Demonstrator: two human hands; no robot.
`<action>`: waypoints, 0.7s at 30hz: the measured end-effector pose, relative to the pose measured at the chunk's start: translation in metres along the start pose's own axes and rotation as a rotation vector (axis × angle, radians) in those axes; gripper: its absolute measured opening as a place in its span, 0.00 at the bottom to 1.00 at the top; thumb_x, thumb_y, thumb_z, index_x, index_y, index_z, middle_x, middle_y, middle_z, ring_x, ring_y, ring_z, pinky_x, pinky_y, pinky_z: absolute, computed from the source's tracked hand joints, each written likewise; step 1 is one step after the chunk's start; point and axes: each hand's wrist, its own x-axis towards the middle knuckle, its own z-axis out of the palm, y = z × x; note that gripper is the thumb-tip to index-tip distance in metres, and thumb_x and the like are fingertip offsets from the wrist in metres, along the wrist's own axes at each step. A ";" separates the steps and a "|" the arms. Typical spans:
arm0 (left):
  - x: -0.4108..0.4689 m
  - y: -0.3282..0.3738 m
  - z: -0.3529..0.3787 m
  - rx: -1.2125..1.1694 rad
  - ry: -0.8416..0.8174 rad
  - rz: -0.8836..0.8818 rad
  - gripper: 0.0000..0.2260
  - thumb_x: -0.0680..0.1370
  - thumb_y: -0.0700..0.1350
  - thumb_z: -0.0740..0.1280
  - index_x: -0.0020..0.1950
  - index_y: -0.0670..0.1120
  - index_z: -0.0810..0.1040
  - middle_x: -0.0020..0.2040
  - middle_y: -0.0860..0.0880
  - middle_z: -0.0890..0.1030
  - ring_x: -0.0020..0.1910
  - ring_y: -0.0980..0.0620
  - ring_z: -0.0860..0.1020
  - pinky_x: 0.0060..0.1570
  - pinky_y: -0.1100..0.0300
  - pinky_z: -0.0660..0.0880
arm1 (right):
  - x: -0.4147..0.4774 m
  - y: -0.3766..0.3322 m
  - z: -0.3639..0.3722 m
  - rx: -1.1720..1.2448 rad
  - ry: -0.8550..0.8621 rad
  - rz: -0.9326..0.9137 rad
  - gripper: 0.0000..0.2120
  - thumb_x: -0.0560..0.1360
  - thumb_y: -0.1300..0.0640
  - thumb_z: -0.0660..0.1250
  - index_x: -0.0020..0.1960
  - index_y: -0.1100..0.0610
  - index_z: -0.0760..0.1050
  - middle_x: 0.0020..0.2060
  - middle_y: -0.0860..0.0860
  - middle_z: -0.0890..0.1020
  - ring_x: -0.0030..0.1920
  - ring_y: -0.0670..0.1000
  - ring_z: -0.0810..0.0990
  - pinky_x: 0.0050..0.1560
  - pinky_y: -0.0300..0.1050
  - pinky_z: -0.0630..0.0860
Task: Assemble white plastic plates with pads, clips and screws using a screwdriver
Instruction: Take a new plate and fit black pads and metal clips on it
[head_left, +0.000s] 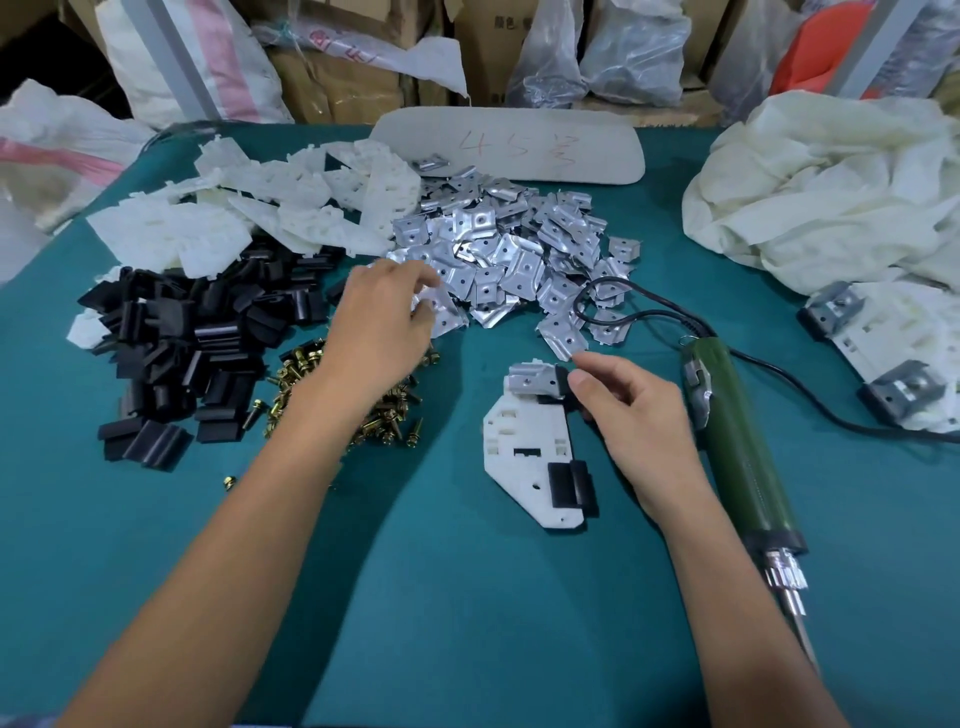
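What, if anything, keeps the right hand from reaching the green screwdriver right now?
Probably nothing, so likely yes: the right hand is at the white plate, and the green screwdriver lies right beside it on the cloth, with nothing between them.

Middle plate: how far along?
Done: white plastic plate carries two black pads, with one folded metal clip seated on the top pad. In hand: left hand reaches into the clip pile; right hand touches the top pad. Left: second clip, brass screws; green electric screwdriver lies untouched.
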 end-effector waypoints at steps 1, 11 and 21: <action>0.012 -0.006 -0.001 0.071 -0.071 -0.008 0.13 0.81 0.40 0.64 0.64 0.48 0.77 0.58 0.45 0.78 0.61 0.43 0.73 0.65 0.50 0.69 | 0.000 0.000 0.000 0.020 0.001 0.004 0.08 0.78 0.51 0.73 0.56 0.43 0.84 0.49 0.37 0.87 0.49 0.41 0.84 0.61 0.49 0.80; 0.051 -0.017 -0.019 0.485 -0.409 0.371 0.24 0.77 0.46 0.73 0.72 0.55 0.72 0.52 0.51 0.73 0.55 0.50 0.71 0.48 0.56 0.66 | -0.002 -0.004 -0.002 0.114 -0.010 0.023 0.09 0.80 0.55 0.71 0.58 0.44 0.83 0.48 0.36 0.86 0.43 0.38 0.82 0.47 0.35 0.78; -0.039 0.026 -0.047 0.069 -0.552 0.345 0.23 0.69 0.72 0.68 0.60 0.63 0.78 0.57 0.60 0.71 0.58 0.62 0.68 0.56 0.67 0.64 | -0.039 -0.006 -0.020 -0.016 -0.016 0.053 0.09 0.82 0.57 0.66 0.53 0.46 0.83 0.39 0.47 0.84 0.33 0.42 0.79 0.33 0.35 0.76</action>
